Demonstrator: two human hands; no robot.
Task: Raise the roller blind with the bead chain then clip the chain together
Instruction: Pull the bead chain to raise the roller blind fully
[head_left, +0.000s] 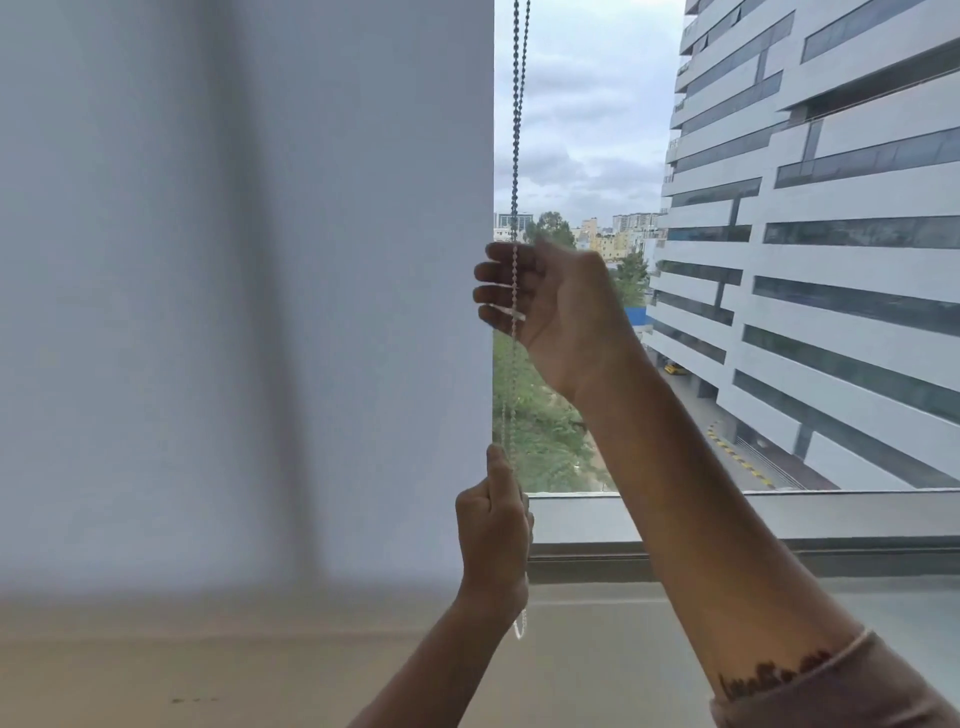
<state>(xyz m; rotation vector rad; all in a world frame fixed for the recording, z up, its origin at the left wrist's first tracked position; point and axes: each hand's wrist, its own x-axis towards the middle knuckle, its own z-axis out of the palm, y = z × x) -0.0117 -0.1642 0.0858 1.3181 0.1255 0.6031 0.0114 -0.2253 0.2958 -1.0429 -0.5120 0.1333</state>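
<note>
A pale grey roller blind (249, 291) covers the left part of the window, its lower edge near sill height. Along its right edge hangs a two-strand bead chain (519, 114), running down from the top of the frame. My right hand (545, 301) is at mid height with its fingers curled around the chain. Lower down, my left hand (493, 535) is a fist closed on the same chain, thumb up. The chain's loop end (519, 626) dangles just below my left wrist.
The window frame's bottom rail (727, 525) runs across right of the blind, with a flat sill (260, 665) below it. Through the uncovered glass I see a tall striped office building (831, 234), trees and cloudy sky.
</note>
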